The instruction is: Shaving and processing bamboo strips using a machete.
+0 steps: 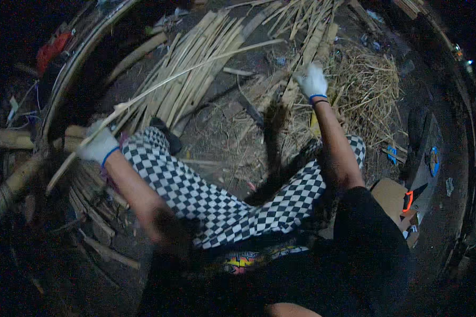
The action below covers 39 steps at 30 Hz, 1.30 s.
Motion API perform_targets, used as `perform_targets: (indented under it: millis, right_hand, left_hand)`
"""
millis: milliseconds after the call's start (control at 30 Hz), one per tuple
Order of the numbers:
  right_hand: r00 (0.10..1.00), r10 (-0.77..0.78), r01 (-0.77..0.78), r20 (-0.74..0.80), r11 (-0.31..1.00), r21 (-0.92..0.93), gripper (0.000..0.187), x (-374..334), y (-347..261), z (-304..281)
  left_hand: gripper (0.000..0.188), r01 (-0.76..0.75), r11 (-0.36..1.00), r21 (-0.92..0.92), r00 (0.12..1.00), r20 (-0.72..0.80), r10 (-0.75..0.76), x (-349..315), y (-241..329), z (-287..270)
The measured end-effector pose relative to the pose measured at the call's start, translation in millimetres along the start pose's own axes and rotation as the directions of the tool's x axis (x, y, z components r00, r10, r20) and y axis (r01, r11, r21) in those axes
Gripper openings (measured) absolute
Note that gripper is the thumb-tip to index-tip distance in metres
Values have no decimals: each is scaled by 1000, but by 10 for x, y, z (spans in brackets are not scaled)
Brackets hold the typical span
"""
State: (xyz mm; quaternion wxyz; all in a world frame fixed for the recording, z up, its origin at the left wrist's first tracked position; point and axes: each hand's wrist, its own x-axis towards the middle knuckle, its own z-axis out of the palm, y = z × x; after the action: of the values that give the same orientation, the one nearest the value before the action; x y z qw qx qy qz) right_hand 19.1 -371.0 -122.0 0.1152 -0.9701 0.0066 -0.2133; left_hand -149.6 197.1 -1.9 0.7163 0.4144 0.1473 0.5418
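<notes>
My left hand [98, 143], in a white work glove with a blue cuff, is closed round a long, thin bamboo strip [174, 76]. The strip slants from beside my left leg up to the far middle. My right hand [311, 83], gloved the same way, is raised beyond my right knee with its fingers curled in; whatever may be inside them is too blurred to name. Under and beyond the left-held strip lies a bundle of split bamboo strips [193, 74]. A heap of curly bamboo shavings [373, 87] is just right of my right hand.
More strips [314, 31] lie at the far middle. Bamboo poles [16, 139] and loose sticks [92, 211] are at left. On the right are a cardboard piece [387, 193], an orange-handled tool [409, 201] and a blue object [434, 161]. My checkered-trousered legs [180, 177] spread across the ground.
</notes>
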Motion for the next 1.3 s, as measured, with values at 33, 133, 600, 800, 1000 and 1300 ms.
perform_targets:
  millis: [33,133,600,800,1000,1300]
  right_hand:
    - [989,-102,100,107,995,30,57,-51,-104,163]
    - [610,-278,253,742,956,150,48,-476,-275,776]
    - [580,329,-465,745,885,-30,39,-1949,-568,2272]
    - [655,213,-213,725,973,-92,46,-1634,146,2403]
    - [686,-13,-100,728,989,112,44,-1147,-417,1652]
    - [868,-94,-279,487,719,636,27,-551,-899,524]
  left_hand:
    - [38,39,987,-156,998,-36,-46,-77,150,170]
    - [36,-9,997,-81,994,109,18,-58,9,137]
    - [37,-115,992,42,986,128,109,-483,343,470]
    - [47,-57,996,68,994,93,51,-829,162,923]
    - [52,-47,997,62,999,3,47,-704,262,859]
    - [26,-71,992,-103,991,102,82,-907,446,1098]
